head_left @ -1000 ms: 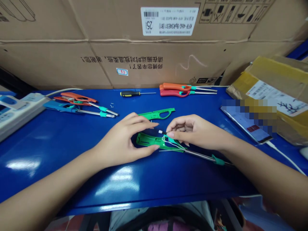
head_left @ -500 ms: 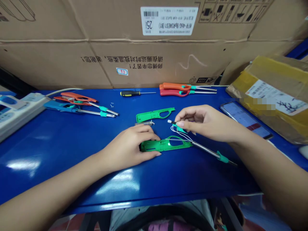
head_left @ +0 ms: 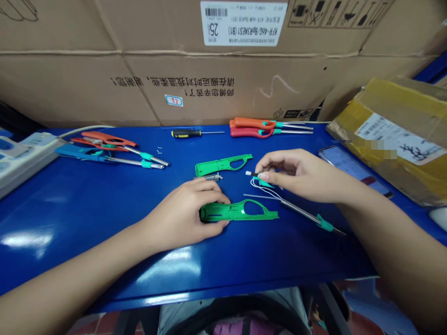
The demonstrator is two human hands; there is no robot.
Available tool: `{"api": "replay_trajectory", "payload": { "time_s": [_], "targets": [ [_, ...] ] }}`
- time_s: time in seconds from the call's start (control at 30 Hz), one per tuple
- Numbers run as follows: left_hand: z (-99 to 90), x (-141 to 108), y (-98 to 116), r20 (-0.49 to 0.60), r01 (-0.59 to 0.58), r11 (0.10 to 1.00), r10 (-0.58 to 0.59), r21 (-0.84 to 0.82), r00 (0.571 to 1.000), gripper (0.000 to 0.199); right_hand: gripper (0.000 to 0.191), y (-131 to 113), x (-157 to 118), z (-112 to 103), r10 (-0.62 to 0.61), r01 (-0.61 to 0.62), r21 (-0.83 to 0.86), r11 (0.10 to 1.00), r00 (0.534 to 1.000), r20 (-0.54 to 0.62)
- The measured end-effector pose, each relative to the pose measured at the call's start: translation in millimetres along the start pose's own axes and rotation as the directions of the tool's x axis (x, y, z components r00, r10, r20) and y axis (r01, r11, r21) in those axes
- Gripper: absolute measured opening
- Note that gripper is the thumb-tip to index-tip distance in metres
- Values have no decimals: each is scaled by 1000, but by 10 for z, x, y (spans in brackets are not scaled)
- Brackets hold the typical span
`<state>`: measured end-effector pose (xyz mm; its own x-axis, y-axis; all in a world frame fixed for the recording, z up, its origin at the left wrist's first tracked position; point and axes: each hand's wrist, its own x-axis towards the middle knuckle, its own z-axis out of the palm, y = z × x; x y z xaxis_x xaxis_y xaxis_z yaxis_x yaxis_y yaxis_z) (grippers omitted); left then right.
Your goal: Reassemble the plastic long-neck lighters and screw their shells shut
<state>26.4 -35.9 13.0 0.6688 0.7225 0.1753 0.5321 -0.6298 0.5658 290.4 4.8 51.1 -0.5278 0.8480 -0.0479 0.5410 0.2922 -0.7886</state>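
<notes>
My left hand [head_left: 190, 214] grips the left end of a green handle half [head_left: 237, 211], hollow side up on the blue table [head_left: 115, 218]. Between thumb and fingers of my right hand [head_left: 296, 174] is a small black igniter with a white tip [head_left: 249, 173] and a teal trigger [head_left: 261, 182]. White wires run from it to a metal tube [head_left: 302, 213] with a teal collar [head_left: 324, 223]. A thin clear tube [head_left: 258, 196] sticks out of its near end. Behind lies a second green handle half [head_left: 223, 165]; a small tank [head_left: 211, 177] is partly hidden by my left hand.
At the back are a screwdriver [head_left: 186, 133] and orange and red lighters [head_left: 253, 128]. Blue and orange lighters [head_left: 84, 152] lie left beside a power strip [head_left: 28, 156]. A phone [head_left: 352, 170] and a taped box [head_left: 394, 139] stand right; a large carton [head_left: 174, 70] forms the back.
The metal tube and its thin clear tube have come away from the green handle half, which now lies apart from them. My right hand still holds the igniter.
</notes>
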Motion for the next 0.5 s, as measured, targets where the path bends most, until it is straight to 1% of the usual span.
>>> {"api": "replay_trajectory", "payload": {
  "time_s": [0.1,0.27,0.33,0.4,0.5],
  "targets": [
    [21,0,-11,-1,5,1000,-5,-20,1000,22,23,4,11,60,-2,1,44,999,999,37],
    [71,13,-34,-27,24,998,-26,-55,999,28,19,9,34,215,27,-47,101,994,981,195],
    [78,18,-39,-42,26,998,-28,-56,999,29,20,-2,37,234,33,-64,129,990,972,233],
    [77,21,-41,-45,26,998,-28,-57,999,29,22,-20,33,215,24,-65,173,983,972,233],
    [67,17,-40,-33,39,997,-41,-63,999,29,25,-42,18,151,19,-60,209,976,981,193]
  ]
}}
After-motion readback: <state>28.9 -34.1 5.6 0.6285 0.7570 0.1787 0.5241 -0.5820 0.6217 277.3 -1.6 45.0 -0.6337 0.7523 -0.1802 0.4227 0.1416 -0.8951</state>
